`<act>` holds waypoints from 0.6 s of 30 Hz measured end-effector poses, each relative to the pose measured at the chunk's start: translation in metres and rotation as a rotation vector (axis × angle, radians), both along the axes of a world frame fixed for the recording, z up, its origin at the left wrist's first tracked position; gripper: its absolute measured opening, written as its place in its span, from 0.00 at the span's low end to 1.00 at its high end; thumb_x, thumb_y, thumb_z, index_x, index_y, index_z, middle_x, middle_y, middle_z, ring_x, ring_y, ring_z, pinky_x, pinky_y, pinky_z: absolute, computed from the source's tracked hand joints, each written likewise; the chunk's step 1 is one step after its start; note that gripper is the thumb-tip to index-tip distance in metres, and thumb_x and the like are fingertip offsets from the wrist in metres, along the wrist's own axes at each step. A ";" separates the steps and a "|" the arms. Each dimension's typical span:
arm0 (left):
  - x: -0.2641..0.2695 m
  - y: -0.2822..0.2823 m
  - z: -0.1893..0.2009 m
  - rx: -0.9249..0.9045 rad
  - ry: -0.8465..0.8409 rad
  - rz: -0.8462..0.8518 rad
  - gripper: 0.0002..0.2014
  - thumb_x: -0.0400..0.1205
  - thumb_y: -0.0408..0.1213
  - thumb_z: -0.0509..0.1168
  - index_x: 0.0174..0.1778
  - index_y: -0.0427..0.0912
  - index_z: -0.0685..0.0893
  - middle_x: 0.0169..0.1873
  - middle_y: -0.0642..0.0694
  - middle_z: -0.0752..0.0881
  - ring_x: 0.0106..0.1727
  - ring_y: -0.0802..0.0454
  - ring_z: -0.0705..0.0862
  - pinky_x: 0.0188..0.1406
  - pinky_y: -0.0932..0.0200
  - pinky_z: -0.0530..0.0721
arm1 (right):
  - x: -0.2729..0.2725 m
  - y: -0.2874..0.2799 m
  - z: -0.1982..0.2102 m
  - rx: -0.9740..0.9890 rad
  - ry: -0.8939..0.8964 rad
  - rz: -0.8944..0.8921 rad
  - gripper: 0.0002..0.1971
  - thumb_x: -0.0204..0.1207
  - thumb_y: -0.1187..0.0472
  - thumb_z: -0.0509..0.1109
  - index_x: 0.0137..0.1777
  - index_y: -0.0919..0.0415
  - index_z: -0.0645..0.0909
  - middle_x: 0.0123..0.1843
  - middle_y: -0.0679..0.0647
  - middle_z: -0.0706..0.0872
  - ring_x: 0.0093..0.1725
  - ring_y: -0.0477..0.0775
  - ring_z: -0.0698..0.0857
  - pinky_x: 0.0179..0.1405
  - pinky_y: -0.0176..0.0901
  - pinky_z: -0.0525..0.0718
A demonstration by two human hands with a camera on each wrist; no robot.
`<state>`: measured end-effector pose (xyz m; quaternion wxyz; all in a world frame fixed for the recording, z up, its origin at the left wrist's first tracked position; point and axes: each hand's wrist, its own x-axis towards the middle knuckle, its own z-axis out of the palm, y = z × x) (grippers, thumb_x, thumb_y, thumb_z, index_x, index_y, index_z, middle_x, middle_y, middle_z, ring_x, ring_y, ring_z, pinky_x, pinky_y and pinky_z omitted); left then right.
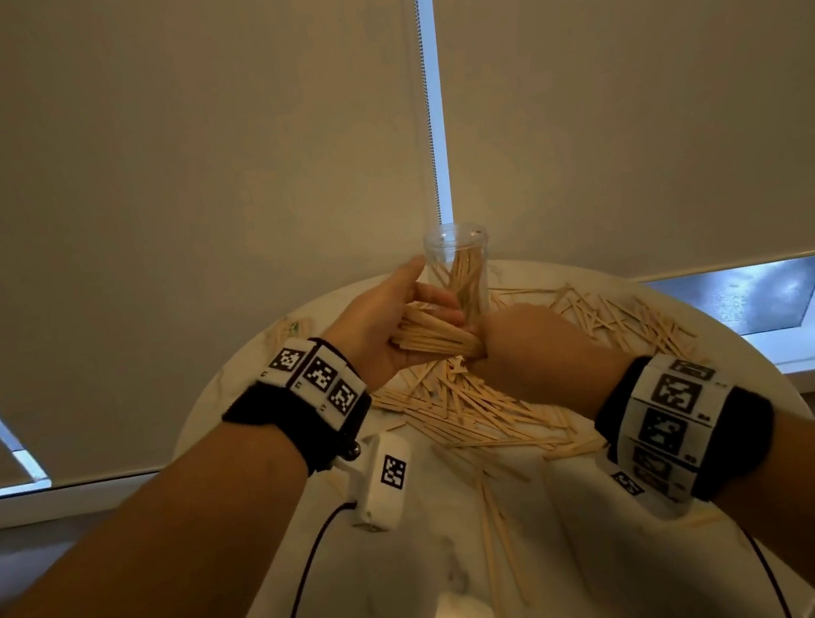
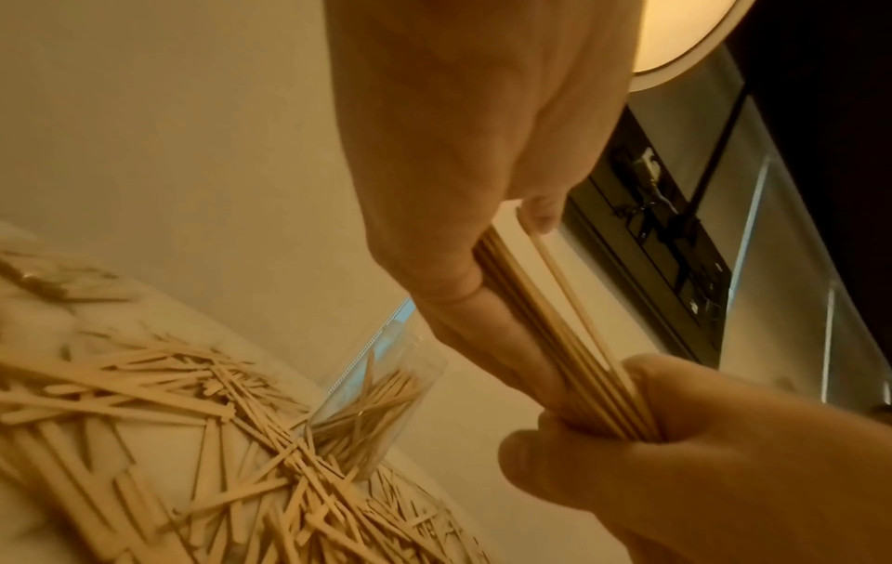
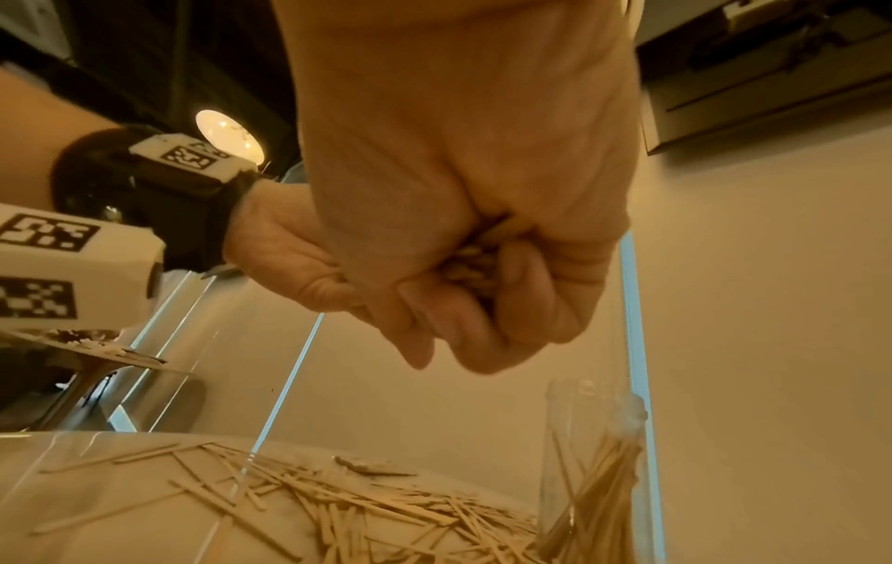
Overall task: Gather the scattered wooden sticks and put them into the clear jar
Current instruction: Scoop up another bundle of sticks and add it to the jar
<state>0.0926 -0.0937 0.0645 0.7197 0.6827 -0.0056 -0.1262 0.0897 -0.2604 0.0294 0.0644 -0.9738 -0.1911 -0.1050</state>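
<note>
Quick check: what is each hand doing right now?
Left hand: holding one end of the stick bundle.
Right hand: fist closed around its other end.
</note>
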 end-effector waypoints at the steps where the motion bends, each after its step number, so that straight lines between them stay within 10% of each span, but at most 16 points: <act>1: -0.001 -0.001 -0.001 0.040 -0.022 -0.024 0.26 0.83 0.60 0.63 0.50 0.35 0.87 0.45 0.36 0.92 0.49 0.39 0.92 0.53 0.43 0.90 | 0.002 -0.002 0.000 -0.004 0.018 -0.024 0.10 0.80 0.50 0.64 0.44 0.53 0.81 0.33 0.48 0.81 0.35 0.52 0.83 0.35 0.44 0.82; 8: 0.005 -0.007 -0.024 0.458 -0.257 0.095 0.18 0.76 0.49 0.77 0.40 0.36 0.87 0.32 0.41 0.90 0.21 0.55 0.82 0.16 0.66 0.75 | 0.001 -0.008 0.005 0.065 0.110 0.003 0.11 0.75 0.49 0.74 0.53 0.53 0.82 0.42 0.48 0.86 0.42 0.50 0.84 0.40 0.43 0.82; 13: 0.017 -0.001 -0.031 0.185 -0.220 0.263 0.16 0.77 0.43 0.78 0.33 0.41 0.80 0.25 0.44 0.84 0.18 0.57 0.77 0.15 0.67 0.73 | -0.003 -0.016 0.002 0.196 -0.142 0.052 0.10 0.78 0.51 0.71 0.56 0.49 0.76 0.49 0.48 0.84 0.44 0.49 0.81 0.41 0.42 0.77; 18: 0.022 -0.010 -0.033 0.087 -0.183 0.100 0.14 0.80 0.45 0.74 0.45 0.35 0.87 0.29 0.45 0.85 0.22 0.57 0.78 0.20 0.68 0.77 | 0.008 -0.016 -0.002 0.046 -0.283 0.070 0.27 0.78 0.27 0.55 0.60 0.47 0.78 0.42 0.46 0.86 0.38 0.48 0.84 0.38 0.46 0.86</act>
